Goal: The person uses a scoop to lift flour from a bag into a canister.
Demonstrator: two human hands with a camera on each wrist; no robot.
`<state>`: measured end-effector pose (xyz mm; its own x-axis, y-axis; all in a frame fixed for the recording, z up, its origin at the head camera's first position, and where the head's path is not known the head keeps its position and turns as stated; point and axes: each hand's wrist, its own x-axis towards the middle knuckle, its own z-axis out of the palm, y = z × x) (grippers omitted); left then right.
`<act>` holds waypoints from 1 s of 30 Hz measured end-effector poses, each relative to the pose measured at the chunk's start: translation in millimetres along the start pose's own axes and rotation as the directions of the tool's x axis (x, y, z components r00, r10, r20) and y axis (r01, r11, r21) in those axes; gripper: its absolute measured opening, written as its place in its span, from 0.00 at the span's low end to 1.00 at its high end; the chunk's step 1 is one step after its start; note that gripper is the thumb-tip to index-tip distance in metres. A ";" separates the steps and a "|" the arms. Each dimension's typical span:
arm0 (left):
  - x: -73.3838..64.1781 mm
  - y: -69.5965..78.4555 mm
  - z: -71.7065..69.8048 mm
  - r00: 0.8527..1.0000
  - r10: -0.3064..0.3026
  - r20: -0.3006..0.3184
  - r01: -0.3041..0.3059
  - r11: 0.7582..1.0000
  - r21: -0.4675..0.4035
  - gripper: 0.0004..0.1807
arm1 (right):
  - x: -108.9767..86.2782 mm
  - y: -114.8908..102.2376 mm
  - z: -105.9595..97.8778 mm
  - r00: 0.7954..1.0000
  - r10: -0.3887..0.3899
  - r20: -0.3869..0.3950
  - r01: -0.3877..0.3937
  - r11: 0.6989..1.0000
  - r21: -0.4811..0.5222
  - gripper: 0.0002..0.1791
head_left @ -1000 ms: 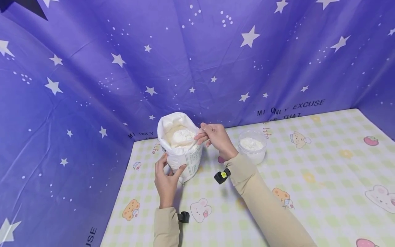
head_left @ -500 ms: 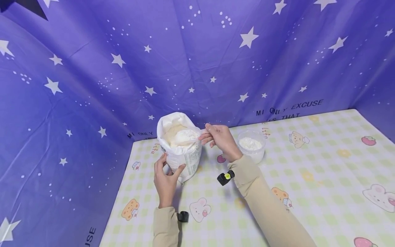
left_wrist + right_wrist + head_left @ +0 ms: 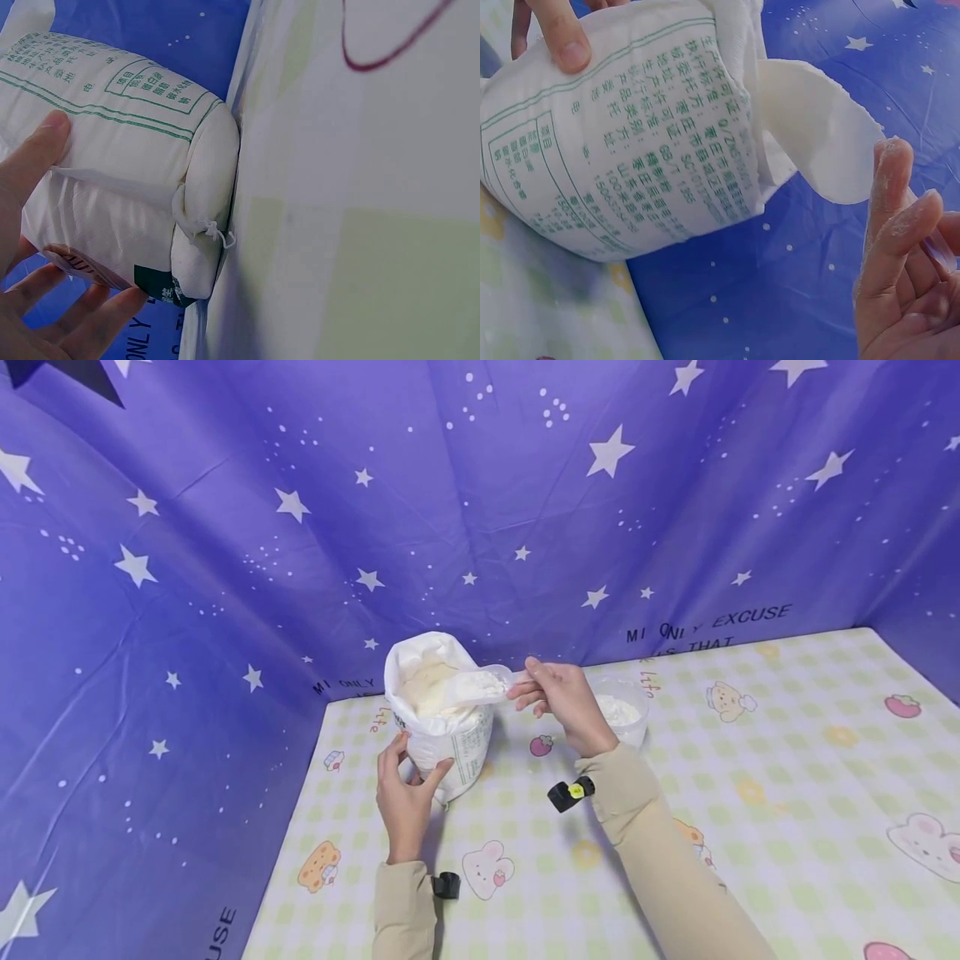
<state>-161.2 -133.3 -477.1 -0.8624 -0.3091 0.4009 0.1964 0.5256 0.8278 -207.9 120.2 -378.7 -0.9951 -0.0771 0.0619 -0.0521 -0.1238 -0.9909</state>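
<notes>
An open white cloth bag of flour with green print stands at the back left of the table. My left hand grips its lower front, thumb on one side and fingers round the other, as the left wrist view also shows. My right hand holds a clear scoop by its handle, heaped with white flour, over the bag's right rim. In the right wrist view, the scoop sticks out past the bag's mouth and flour dusts my fingertips. More flour lies inside the bag.
A clear round tub with flour in it stands right of the bag, partly behind my right hand. A purple star-printed curtain hangs along the back and left. The checked tablecloth covers the table.
My right hand has moved right, lifting the loaded scoop from the flour to the bag's right rim and partly covering the tub. My left hand keeps its grip on the bag.
</notes>
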 end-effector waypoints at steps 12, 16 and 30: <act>0.1 0.7 -0.3 1.000 -0.007 -0.003 0.007 1.000 -0.006 0.40 | -7.1 -0.9 -20.3 0.999 0.031 -0.022 -0.031 1.000 -0.001 0.29; -0.2 1.5 -0.3 1.000 -0.006 -0.003 0.006 1.000 -0.007 0.40 | -10.1 -1.2 -27.8 0.999 0.041 -0.027 -0.042 0.999 -0.008 0.30; -0.1 0.3 0.3 1.000 0.004 -0.006 -0.004 1.000 -0.006 0.40 | -14.7 2.4 -49.5 0.997 0.034 -0.066 -0.032 0.999 0.024 0.28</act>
<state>-161.1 -132.9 -477.0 -0.8588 -0.3118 0.4065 0.2025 0.5222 0.8284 -197.6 170.0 -387.8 -0.9997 -0.0159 0.0206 -0.0180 -0.1455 -0.9892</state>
